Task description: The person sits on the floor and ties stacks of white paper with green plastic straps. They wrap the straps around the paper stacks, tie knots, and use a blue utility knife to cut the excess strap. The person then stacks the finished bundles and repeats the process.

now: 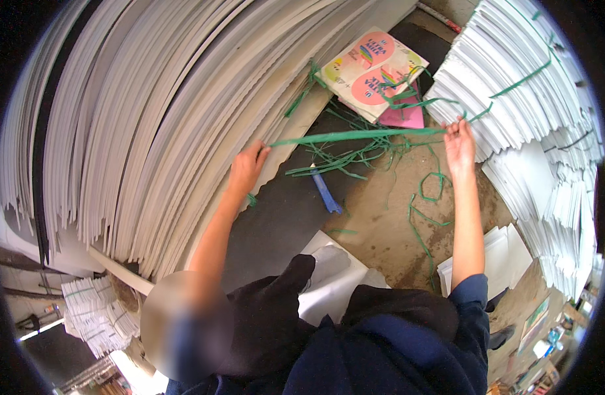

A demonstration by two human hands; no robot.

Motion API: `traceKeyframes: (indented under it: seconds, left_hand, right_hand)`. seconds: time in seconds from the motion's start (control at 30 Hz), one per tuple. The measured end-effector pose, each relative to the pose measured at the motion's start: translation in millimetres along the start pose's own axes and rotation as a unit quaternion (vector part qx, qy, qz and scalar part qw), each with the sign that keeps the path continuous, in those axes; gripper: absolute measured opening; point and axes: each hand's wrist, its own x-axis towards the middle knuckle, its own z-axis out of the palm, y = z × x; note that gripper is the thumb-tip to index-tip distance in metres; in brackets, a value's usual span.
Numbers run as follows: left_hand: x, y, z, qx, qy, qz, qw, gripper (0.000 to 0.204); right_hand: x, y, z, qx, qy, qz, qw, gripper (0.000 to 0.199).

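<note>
I see my left hand (248, 166) at ten o'clock and my right hand (459, 143) at two o'clock, each with fingers pinched shut on an end of a green strap (355, 135) stretched taut between them, above loose green strands (345, 161) on the floor (381, 224).

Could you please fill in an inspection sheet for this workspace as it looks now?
Surface: brown floor, partly under a dark mat.
Job's things: green strap stretched taut between both hands.
Clutter: loose green strap scraps, a blue tool, colourful printed sheets, a white sheet.
Grippers: left hand and right hand each pinch one end of the strap.
Cables: nothing seen.
Surroundings: large leaning white boards on the left, strapped white stacks on the right, smaller bundles lower left.
</note>
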Motion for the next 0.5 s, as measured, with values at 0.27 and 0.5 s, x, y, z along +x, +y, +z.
traceKeyframes:
  seconds: [0.27, 0.5]
  left_hand:
    - [-28, -31, 16, -0.53, -0.031, -0.334, 0.779, 0.024]
    - [-22, 14, 2, -0.692, -0.049, -0.298, 0.656, 0.041]
  right_hand:
    - [-58, 149, 15, -0.471, -0.022, 0.138, 0.871, 0.038]
    - [-148, 202, 65, -0.736, -0.394, -0.107, 0.54, 0.069]
